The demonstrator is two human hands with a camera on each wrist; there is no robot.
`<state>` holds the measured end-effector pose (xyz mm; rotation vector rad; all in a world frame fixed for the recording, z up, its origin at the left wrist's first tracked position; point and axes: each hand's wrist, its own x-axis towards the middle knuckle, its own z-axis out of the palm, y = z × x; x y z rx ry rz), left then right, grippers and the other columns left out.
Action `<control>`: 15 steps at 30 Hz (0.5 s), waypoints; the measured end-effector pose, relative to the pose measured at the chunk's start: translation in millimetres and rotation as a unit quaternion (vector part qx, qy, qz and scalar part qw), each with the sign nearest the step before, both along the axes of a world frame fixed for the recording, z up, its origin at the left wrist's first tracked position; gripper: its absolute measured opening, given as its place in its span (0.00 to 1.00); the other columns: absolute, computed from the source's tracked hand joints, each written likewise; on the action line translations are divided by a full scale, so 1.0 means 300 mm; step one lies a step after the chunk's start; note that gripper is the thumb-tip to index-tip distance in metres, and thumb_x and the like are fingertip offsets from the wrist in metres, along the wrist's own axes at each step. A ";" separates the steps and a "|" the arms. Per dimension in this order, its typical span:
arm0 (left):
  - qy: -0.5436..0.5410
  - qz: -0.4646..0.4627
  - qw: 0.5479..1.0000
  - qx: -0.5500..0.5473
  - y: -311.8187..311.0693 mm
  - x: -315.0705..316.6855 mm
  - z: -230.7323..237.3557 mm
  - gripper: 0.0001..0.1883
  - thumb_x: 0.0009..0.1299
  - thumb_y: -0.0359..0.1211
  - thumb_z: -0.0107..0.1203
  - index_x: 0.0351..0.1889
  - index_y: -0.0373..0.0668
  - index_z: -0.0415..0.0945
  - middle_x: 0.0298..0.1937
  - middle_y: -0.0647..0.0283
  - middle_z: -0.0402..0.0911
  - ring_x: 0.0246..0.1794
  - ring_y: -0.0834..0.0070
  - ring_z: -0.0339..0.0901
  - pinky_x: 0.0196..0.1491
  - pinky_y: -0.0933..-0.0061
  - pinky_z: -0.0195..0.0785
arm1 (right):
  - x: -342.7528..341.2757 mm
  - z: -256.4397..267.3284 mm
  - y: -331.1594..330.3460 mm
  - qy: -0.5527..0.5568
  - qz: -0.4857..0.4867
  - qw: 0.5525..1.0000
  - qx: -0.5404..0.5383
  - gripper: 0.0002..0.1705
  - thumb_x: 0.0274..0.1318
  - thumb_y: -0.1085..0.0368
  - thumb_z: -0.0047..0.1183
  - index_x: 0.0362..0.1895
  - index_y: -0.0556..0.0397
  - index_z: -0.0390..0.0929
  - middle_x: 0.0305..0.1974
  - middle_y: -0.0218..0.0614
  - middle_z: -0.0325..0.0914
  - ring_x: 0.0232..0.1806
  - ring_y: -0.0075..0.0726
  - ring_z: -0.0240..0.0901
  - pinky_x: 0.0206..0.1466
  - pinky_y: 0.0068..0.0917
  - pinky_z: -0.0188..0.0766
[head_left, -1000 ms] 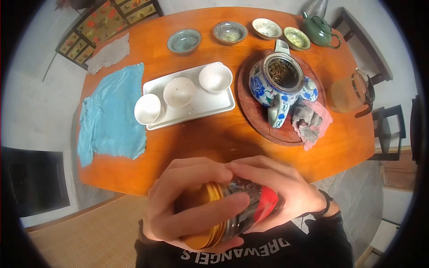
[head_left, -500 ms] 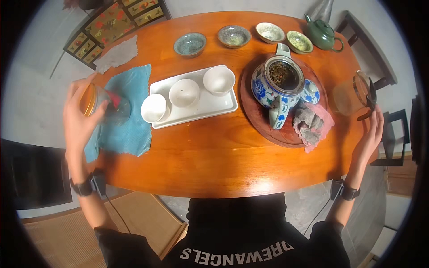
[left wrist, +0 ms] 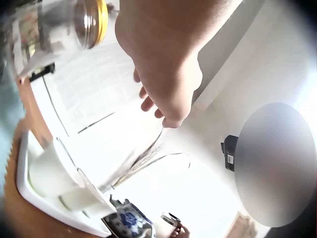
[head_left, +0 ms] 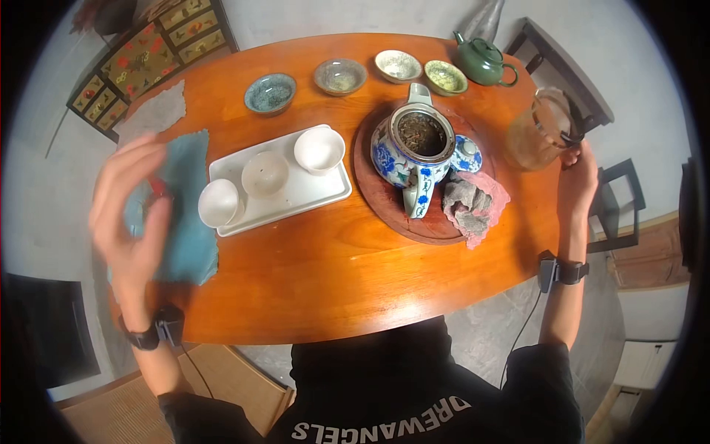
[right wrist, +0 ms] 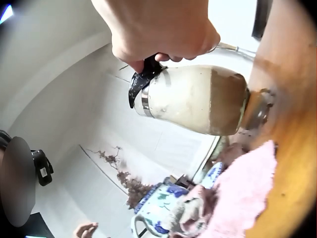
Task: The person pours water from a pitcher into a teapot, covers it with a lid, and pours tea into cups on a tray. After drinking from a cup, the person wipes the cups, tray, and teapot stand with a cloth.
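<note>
My left hand [head_left: 132, 214] is raised over the blue cloth [head_left: 188, 222] with fingers apart, holding nothing. Beside it, partly hidden in the head view, stands a clear jar with a red label [head_left: 157, 186]; the left wrist view shows the jar's gold lid [left wrist: 102, 22] clear of the left hand [left wrist: 166, 74]. At the right, my right hand [head_left: 580, 177] grips the black handle [right wrist: 148, 69] of a glass pitcher [head_left: 534, 135]. Cloudy pale liquid fills part of the pitcher [right wrist: 190, 99], which is tilted; its base seems just off the table.
Three white cups stand on a white tray [head_left: 296, 198]. A blue-and-white teapot [head_left: 392, 159], its lid [head_left: 466, 154] and a pink cloth [head_left: 494, 200] are on a round wooden board [head_left: 370, 196]. Bowls and a green teapot [head_left: 482, 61] line the back.
The jar went from between both hands to the blue cloth, and my left hand has let it go. My right hand moved to the pitcher, took its handle and shifted it slightly.
</note>
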<state>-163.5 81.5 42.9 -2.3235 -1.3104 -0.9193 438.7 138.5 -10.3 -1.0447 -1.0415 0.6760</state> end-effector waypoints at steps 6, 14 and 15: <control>-0.242 -0.088 0.941 -0.218 0.125 0.068 -0.156 0.33 0.54 0.19 0.58 0.63 0.38 0.78 0.53 0.56 0.85 0.57 0.62 0.80 0.66 0.64 0.68 | -0.129 0.252 0.045 -0.119 0.119 0.986 0.009 0.09 0.69 0.61 0.53 0.41 0.54 0.74 0.35 0.21 0.65 0.37 0.19 0.57 0.46 0.21 0.55; -0.230 -0.128 0.923 -0.282 0.121 0.058 -0.247 0.39 0.51 0.25 0.65 0.67 0.41 0.74 0.54 0.58 0.84 0.59 0.59 0.78 0.67 0.60 0.66 | -0.362 0.347 0.041 -0.405 0.147 0.901 -0.051 0.09 0.64 0.62 0.58 0.37 0.54 0.75 0.35 0.23 0.71 0.40 0.18 0.65 0.49 0.20 0.62; -0.225 -0.134 0.923 -0.283 0.125 0.059 -0.256 0.38 0.52 0.25 0.66 0.66 0.42 0.75 0.55 0.59 0.83 0.60 0.58 0.77 0.67 0.60 0.65 | -0.404 0.342 0.037 -0.395 0.144 0.906 -0.045 0.11 0.62 0.62 0.60 0.35 0.56 0.75 0.35 0.25 0.71 0.40 0.20 0.67 0.50 0.23 0.65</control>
